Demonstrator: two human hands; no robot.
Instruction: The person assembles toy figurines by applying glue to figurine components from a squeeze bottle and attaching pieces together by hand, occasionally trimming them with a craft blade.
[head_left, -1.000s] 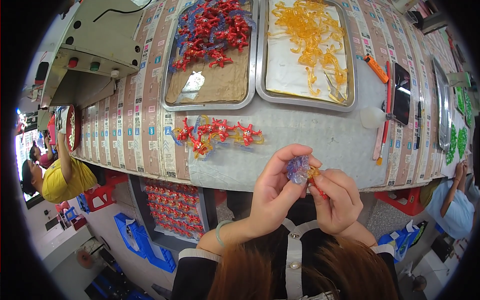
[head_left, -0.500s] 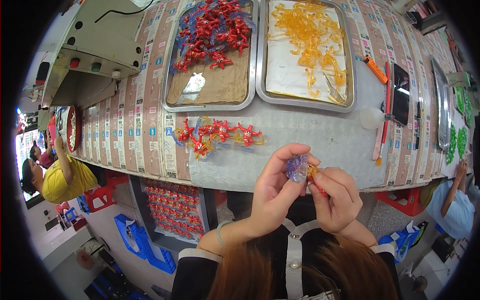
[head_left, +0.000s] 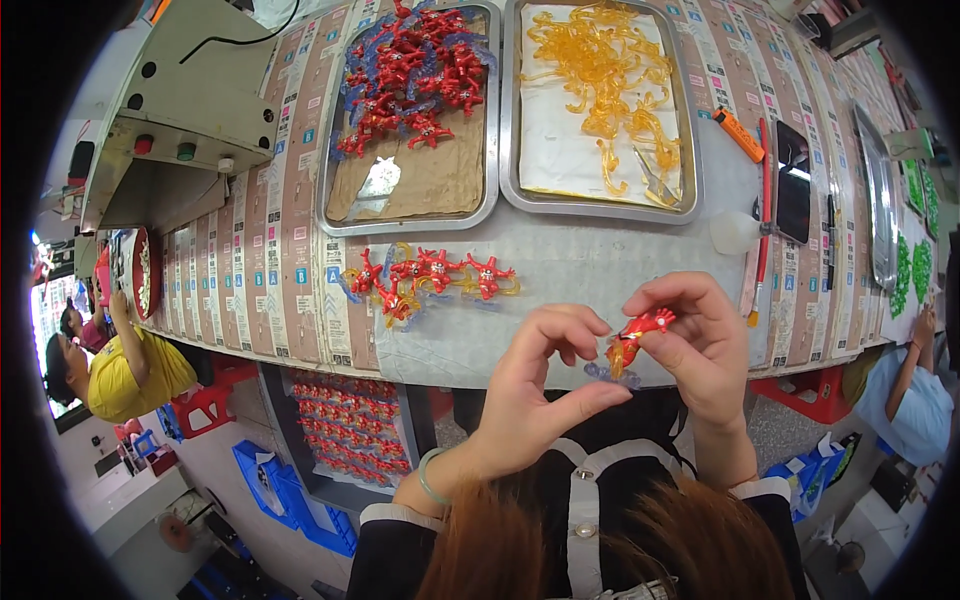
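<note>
Pinched between the thumb and fingers of my right hand (head_left: 692,345) is a small red plastic figure (head_left: 640,330), with an orange translucent part and a clear bluish part at its lower end. My left hand (head_left: 545,375) is beside it, thumb and fingers apart around the bluish end; it does not appear to grip it. On the grey sheet to the left lies a cluster of finished-looking red figures (head_left: 435,275) with yellow and bluish parts. Beyond are a metal tray (head_left: 408,222) heaped with red and blue figures, and another tray (head_left: 600,208) of yellow translucent pieces with tweezers.
An orange cutter (head_left: 738,135), a red-handled brush (head_left: 762,240), a black phone (head_left: 793,185) and a white bottle (head_left: 733,233) lie at the right. A grey machine (head_left: 190,110) stands far left. Below the table edge sits a crate (head_left: 350,425) of red figures. Co-workers sit on both sides.
My left hand has loosened from the bluish part and opened. The figure now sits in my right hand, turned so its red part points up and right. The view has shifted slightly.
</note>
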